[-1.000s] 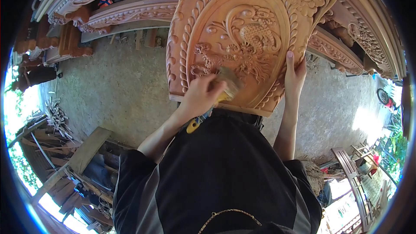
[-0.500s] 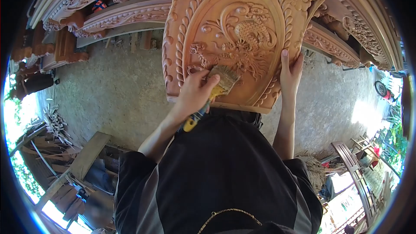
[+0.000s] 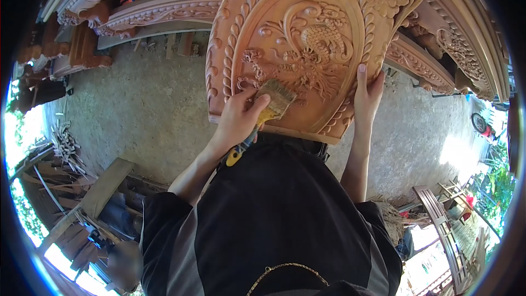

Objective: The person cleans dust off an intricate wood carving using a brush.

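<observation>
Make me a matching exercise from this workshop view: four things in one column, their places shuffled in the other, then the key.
Things:
1. Flat brush
2. Right hand
3. Gold-coloured chain
4. Pile of wood scraps

Places:
A. On the floor, toward the view's left edge
B. In the left hand
C. Over the black shirt
D. At the edge of the carved wooden panel

Pairs: 1-B, 2-D, 3-C, 4-A

Dragon-carved orange-brown panel point(image 3: 307, 49), yellow-and-blue brush point(image 3: 272, 112)
</observation>
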The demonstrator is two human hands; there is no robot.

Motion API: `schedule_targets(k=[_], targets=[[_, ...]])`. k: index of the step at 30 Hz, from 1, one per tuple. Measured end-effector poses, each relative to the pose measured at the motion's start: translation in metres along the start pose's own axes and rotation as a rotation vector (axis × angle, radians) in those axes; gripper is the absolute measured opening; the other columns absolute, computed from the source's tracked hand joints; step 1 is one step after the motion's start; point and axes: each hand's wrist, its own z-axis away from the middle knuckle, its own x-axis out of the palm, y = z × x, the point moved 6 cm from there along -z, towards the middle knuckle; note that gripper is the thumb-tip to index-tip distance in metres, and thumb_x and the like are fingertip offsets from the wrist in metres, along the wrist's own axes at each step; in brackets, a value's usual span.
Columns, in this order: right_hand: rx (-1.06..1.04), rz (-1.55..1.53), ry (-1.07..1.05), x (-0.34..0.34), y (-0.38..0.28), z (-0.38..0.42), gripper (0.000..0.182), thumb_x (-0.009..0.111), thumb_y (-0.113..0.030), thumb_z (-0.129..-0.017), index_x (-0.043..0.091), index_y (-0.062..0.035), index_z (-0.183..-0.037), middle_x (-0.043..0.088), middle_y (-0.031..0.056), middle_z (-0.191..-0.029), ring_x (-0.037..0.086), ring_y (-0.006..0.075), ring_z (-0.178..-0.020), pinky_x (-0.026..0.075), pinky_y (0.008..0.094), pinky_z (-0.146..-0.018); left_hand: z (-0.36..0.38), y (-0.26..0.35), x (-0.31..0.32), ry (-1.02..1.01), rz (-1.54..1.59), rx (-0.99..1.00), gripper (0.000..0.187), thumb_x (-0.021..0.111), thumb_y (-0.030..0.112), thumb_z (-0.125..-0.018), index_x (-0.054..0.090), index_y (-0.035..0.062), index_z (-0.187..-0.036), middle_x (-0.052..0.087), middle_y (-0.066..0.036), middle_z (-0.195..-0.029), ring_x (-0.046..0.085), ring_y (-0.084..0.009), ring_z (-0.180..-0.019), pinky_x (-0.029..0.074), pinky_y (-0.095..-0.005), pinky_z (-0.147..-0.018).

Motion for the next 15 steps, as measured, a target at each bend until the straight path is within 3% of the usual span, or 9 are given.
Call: schedule_targets(k=[2,5,7,9,11,12,14,15], targets=[[0.033,-0.007,-0.028,0.005,0.003,0.0,0.066,0.068,-0.053,-0.092,0.055,0.0041,-0.121,0.066,0.0202,-0.11,0.064,0.0291,-0.102,0.048,0.0394,-0.091,-0.011,-0.006,0.005,0.039,-0.115,0.088,0.03,0.061,0.026,-0.101,0.066,-0.0032,-0.097,0.062,-0.004,-0.063,0.055,-0.01,-0.044,0.04,-0.0281,-0.037],[0.049,0.001,-0.027,0.004,0.012,-0.003,0.066,0.068,-0.053,-0.092,0.055,0.0041,-0.122,0.066,0.0207,-0.11,0.063,0.0296,-0.103,0.048,0.0394,-0.092,-0.013,0.014,0.031,-0.058,-0.123,0.107,0.032,0.064,0.027,-0.099,0.065,-0.0052,-0.094,0.061,-0.009,-0.062,0.058,-0.0133,-0.048,0.044,-0.0324,-0.045],[-0.064,-0.053,0.008,0.004,0.011,-0.003,0.065,0.068,-0.052,-0.093,0.055,0.0045,-0.122,0.066,0.0208,-0.11,0.063,0.0292,-0.104,0.048,0.0389,-0.092,-0.022,0.018,0.054,-0.015,-0.39,0.427,0.036,0.065,0.029,-0.097,0.065,-0.0071,-0.096,0.061,-0.014,-0.063,0.063,-0.0186,-0.056,0.046,-0.0373,-0.054],[-0.03,-0.031,-0.007,0.004,0.005,-0.001,0.065,0.068,-0.052,-0.093,0.055,0.0048,-0.122,0.066,0.021,-0.11,0.063,0.0294,-0.103,0.048,0.0391,-0.092,-0.018,0.028,0.053,0.027,-0.416,0.442,0.037,0.066,0.03,-0.096,0.065,-0.0075,-0.099,0.061,-0.019,-0.065,0.065,-0.0232,-0.062,0.046,-0.0391,-0.058],[0.012,-0.007,-0.011,0.002,0.004,-0.001,0.066,0.068,-0.053,-0.093,0.055,0.005,-0.121,0.066,0.0212,-0.11,0.063,0.0296,-0.103,0.048,0.0393,-0.092,-0.014,0.022,0.04,-0.088,-0.267,0.186,0.038,0.066,0.03,-0.097,0.066,-0.0071,-0.099,0.062,-0.019,-0.067,0.063,-0.0229,-0.06,0.045,-0.0368,-0.059],[0.039,0.002,-0.023,0.002,0.006,-0.001,0.067,0.067,-0.054,-0.093,0.055,0.0052,-0.121,0.066,0.0218,-0.111,0.063,0.0301,-0.103,0.048,0.0397,-0.092,-0.01,0.017,0.033,-0.098,-0.27,0.19,0.038,0.066,0.03,-0.097,0.066,-0.0071,-0.099,0.062,-0.019,-0.067,0.063,-0.0229,-0.06,0.045,-0.0368,-0.059],[0.074,0.012,-0.026,0.001,0.007,0.0,0.067,0.067,-0.055,-0.092,0.055,0.0054,-0.121,0.066,0.0223,-0.111,0.064,0.0306,-0.103,0.048,0.0401,-0.092,-0.001,0.01,0.004,0.111,-0.415,0.327,0.037,0.066,0.03,-0.097,0.066,-0.0067,-0.099,0.061,-0.018,-0.066,0.062,-0.0194,-0.06,0.045,-0.0355,-0.058],[0.051,0.038,-0.014,0.0,0.003,0.002,0.062,0.067,-0.049,-0.094,0.055,0.0053,-0.122,0.066,0.02,-0.111,0.063,0.0269,-0.103,0.048,0.0376,-0.092,0.001,0.003,-0.011,0.094,-0.418,0.324,0.037,0.066,0.03,-0.097,0.066,-0.0067,-0.099,0.061,-0.018,-0.066,0.062,-0.0194,-0.06,0.045,-0.0355,-0.058]])
